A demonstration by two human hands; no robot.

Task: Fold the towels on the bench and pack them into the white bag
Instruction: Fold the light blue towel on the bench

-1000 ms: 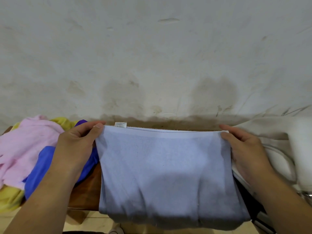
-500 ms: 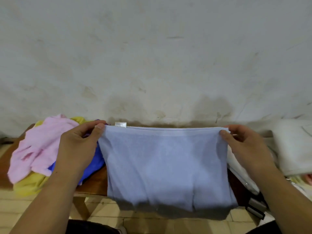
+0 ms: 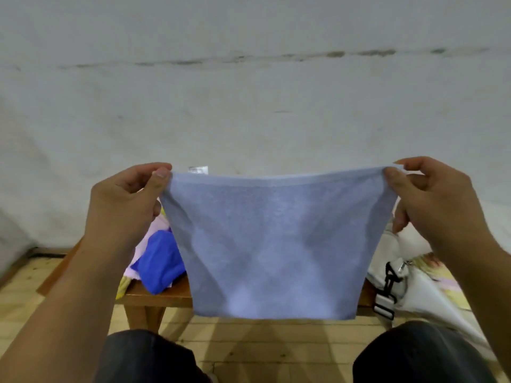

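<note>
A pale blue towel hangs folded in the air in front of me, a small white label at its top edge. My left hand pinches its top left corner and my right hand pinches its top right corner, so the top edge is stretched between them. Its lower edge hangs clear in front of the wooden bench. Behind my left hand lie a bright blue towel and a pink towel on the bench. The white bag with a black buckle strap sits at the right.
A grey stained wall rises right behind the bench. Pale wooden floor lies below. My knees in dark trousers show at the bottom edge. Pastel cloth shows by the bag's opening.
Both hands have lifted the pale blue towel up off the bench and stretched it wider; it now hangs free. The view has tipped down to show my knees.
</note>
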